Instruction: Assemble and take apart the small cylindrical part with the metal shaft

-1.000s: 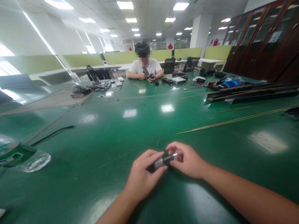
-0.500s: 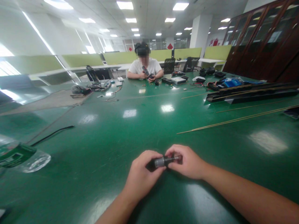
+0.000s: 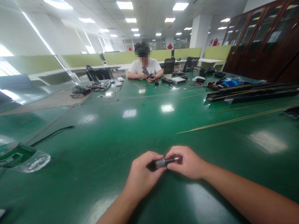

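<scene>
Between my two hands, low over the green table [image 3: 98,186], lies a small dark cylindrical tool [image 3: 160,163] with a grey band and a slim, shiny metal end pointing right. My left hand [image 3: 143,174] is closed around its thick dark body, thumb and fingers on the grey band. My right hand [image 3: 184,161] pinches around the slim end from the far right, with fingertips near the middle of the tool. My palms and fingers hide both ends in part, and its exact kind is unclear.
Thin brass-coloured rods [image 3: 224,123] and long black channels [image 3: 252,95] lie to the right. A plastic bottle [image 3: 38,160] and black cable [image 3: 52,134] are at left. Across the table a person [image 3: 144,68] holds a dark tool, with electronic parts [image 3: 178,80] nearby.
The tool has shifted slightly in my fingers, and its narrow middle shows more plainly between my hands. My right hand's fingers have moved a little; the left hand is almost still.
</scene>
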Demonstrator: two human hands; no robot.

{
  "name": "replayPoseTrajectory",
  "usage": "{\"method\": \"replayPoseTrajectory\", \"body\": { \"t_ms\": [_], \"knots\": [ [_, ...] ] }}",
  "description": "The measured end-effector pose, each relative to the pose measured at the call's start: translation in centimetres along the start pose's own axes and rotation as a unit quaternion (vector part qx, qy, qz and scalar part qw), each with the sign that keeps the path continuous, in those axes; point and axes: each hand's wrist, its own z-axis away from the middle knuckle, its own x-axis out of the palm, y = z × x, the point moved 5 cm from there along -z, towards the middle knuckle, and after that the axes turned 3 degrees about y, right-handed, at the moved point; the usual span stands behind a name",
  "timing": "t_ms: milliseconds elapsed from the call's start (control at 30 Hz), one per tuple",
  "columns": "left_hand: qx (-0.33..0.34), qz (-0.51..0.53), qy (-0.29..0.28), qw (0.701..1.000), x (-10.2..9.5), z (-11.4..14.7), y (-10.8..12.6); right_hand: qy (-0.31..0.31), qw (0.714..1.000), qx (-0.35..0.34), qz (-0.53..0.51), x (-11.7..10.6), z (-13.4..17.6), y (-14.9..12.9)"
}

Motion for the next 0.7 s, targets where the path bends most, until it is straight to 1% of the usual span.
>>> {"method": "replayPoseTrajectory", "body": {
  "t_ms": [133,367,567,700],
  "knots": [
    [-0.01,0.0,0.001,1.0,-0.06,0.07,-0.04,0.007,1.0,0.005,-0.003,-0.04,-0.07,0.14],
    [-0.011,-0.009,0.008,1.0,-0.46,-0.1,-0.39,0.018,0.999,0.039,-0.023,-0.04,-0.2,0.51],
    [-0.015,-0.009,0.007,1.0,-0.47,-0.12,-0.59,0.03,0.998,0.041,-0.032,-0.1,-0.12,0.52],
    [-0.02,-0.012,0.008,1.0,-0.58,-0.2,-0.87,0.031,0.997,0.055,-0.045,-0.09,-0.15,0.74]
  ]
}}
